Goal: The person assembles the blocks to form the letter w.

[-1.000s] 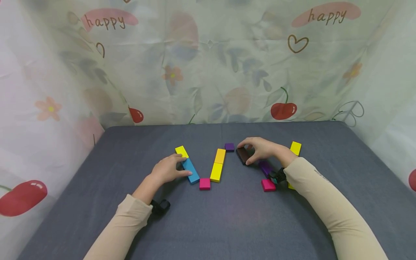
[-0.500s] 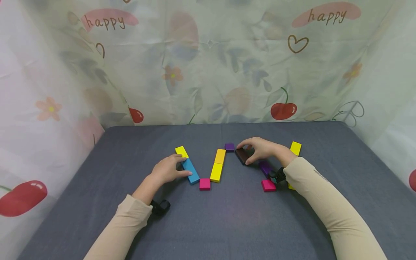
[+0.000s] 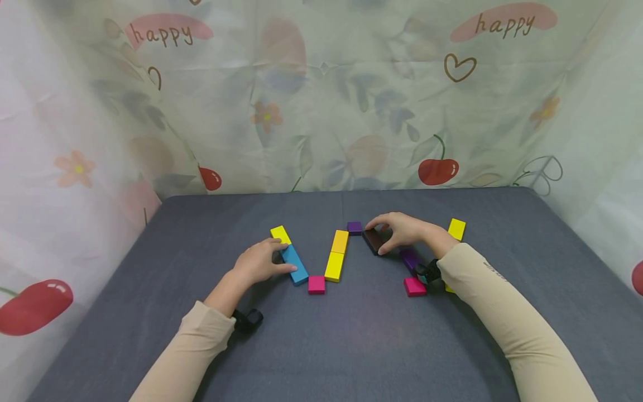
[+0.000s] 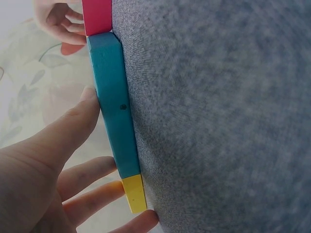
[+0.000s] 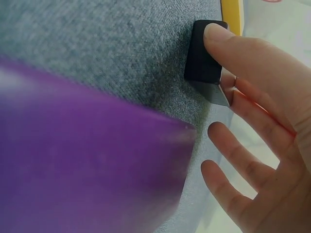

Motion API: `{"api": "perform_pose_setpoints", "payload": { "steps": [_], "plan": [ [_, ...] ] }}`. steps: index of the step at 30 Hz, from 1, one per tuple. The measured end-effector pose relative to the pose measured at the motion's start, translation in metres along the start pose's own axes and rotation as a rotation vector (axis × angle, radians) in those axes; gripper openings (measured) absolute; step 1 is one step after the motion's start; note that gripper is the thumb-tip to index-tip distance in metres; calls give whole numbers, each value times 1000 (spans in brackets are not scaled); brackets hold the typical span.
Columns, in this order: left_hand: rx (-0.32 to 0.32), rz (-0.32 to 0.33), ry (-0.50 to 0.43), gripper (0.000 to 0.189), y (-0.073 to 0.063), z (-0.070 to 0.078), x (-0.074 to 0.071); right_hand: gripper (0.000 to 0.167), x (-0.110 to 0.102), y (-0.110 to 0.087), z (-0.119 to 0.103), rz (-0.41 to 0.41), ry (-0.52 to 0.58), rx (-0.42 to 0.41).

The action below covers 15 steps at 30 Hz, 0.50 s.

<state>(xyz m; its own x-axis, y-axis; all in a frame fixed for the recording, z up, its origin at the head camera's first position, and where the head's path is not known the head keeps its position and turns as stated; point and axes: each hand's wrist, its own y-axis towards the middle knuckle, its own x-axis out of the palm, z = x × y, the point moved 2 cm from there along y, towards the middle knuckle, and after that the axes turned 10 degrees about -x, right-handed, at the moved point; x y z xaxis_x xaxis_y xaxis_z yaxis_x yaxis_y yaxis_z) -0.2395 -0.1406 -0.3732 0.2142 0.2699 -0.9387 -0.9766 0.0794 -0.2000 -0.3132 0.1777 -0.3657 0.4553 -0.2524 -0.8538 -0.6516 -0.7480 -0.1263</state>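
Two pink blocks (image 3: 316, 285), two purple (image 3: 354, 228), one orange (image 3: 340, 242), one black (image 3: 372, 242), at least one blue (image 3: 296, 267) and three yellow (image 3: 334, 267)

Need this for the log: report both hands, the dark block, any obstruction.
Right hand pinching dark block. Left hand touching blue block. Small purple block close by dark block's far end; contact unclear.

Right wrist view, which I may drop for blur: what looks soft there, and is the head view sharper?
Right wrist: purple block looks soft, pale glare at its left; dark block looks crisper. Head view: yes, blue block crisply edged.
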Motion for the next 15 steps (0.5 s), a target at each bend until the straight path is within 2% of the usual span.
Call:
{"api": "perform_pose_setpoints", "payload": {
  "steps": [15],
  "plan": [
    [-18,-10,-6,67,0,1,-1,59,1,0,-1,13,-5,-16]
  ]
}}
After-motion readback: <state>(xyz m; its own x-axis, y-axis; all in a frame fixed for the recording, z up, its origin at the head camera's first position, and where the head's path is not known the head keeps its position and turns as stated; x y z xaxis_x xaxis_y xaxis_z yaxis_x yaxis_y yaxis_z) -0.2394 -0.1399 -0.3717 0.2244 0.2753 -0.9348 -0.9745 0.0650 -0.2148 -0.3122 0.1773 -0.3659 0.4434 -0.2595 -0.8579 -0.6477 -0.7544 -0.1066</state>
